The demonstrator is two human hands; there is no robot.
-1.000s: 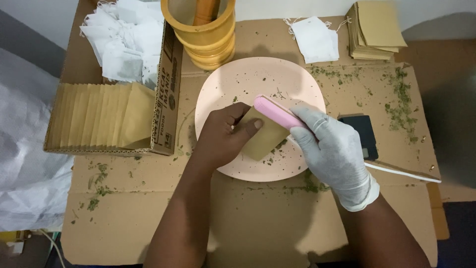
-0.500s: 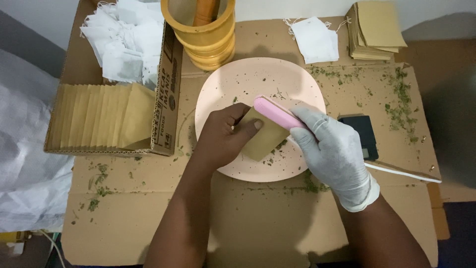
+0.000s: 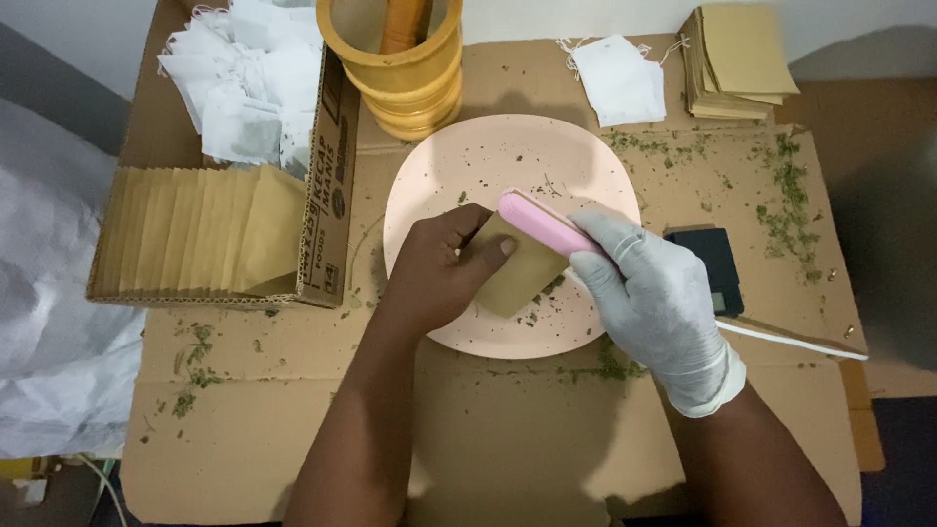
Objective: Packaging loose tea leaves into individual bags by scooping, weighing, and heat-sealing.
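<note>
Bare left hand [image 3: 434,278] pinching brown paper sachet [image 3: 522,268] over pink plate [image 3: 468,161] | gloved right hand [image 3: 656,298] gripping pink scoop [image 3: 547,226] | tilting slowly advisable (mouth hidden).

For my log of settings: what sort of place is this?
Probably a makeshift home packing spot for dried herbs: flattened brown cardboard work surface, wooden mortar, cardboard box of tan paper sachets.
</note>
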